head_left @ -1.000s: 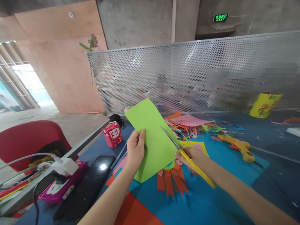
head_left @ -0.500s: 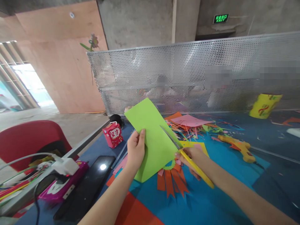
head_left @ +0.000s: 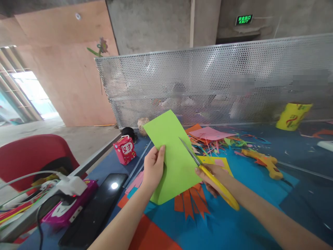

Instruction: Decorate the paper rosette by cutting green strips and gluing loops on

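Note:
My left hand [head_left: 154, 167] pinches a sheet of light green paper [head_left: 173, 163] by its left side, thumb on the front face. The sheet is tilted above the table. My right hand [head_left: 214, 177] is closed around yellow-handled scissors [head_left: 220, 185], whose metal blades point up and left. The blades lie across the front of the green sheet near its right edge; I cannot tell whether they grip the paper. Below the sheet, orange paper strips with notched ends [head_left: 191, 205] fan out on blue paper [head_left: 215, 225], their upper part hidden by the sheet.
Paper scraps [head_left: 208, 142] pile up behind my hands. A yellow glue gun [head_left: 262, 163] lies to the right, a yellow roll [head_left: 293, 117] beyond it. Left are a phone [head_left: 96, 211], a red box [head_left: 125, 150] and a purple power strip [head_left: 69, 208]. A perforated metal screen [head_left: 156, 76] borders the back.
My left hand and the green sheet have shifted slightly right. The sheet now covers the round green-edged piece above the orange strips. The scissors have barely moved.

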Motion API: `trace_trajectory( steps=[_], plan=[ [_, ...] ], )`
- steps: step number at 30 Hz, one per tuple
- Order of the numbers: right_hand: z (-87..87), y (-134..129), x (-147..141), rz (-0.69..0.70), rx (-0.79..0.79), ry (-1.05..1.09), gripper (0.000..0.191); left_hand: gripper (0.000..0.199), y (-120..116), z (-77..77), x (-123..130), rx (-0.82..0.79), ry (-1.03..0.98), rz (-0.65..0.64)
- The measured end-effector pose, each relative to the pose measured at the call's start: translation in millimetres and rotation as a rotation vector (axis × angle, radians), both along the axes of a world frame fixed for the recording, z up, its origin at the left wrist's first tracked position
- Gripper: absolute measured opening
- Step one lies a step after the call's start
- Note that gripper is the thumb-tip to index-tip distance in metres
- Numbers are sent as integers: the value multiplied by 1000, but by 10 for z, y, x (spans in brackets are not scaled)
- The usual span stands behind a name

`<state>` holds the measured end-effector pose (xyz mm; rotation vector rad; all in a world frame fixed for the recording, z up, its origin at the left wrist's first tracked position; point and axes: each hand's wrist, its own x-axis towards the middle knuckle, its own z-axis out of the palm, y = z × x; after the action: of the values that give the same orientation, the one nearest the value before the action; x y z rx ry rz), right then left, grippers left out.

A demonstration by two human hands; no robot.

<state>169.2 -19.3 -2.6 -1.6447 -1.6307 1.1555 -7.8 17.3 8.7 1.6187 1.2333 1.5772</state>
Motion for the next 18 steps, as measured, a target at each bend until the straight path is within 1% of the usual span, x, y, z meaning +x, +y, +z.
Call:
trace_trajectory(
  steps=[7,10,12,18],
  plan=[
    [33,-34,-22,-29,-2,13,37,25,-12,5,16,11,21,-1],
    [37,-50,-33,-66,-2,-8,36,25,-9,1,14,15,29,11],
    [47,-54,-35,-65,10,-30,36,26,-8,-4,15,10,23,15],
    [99,-54,-11,-50,4,-47,35,28,-21,-19,43,-26,-10,-95]
  ],
)
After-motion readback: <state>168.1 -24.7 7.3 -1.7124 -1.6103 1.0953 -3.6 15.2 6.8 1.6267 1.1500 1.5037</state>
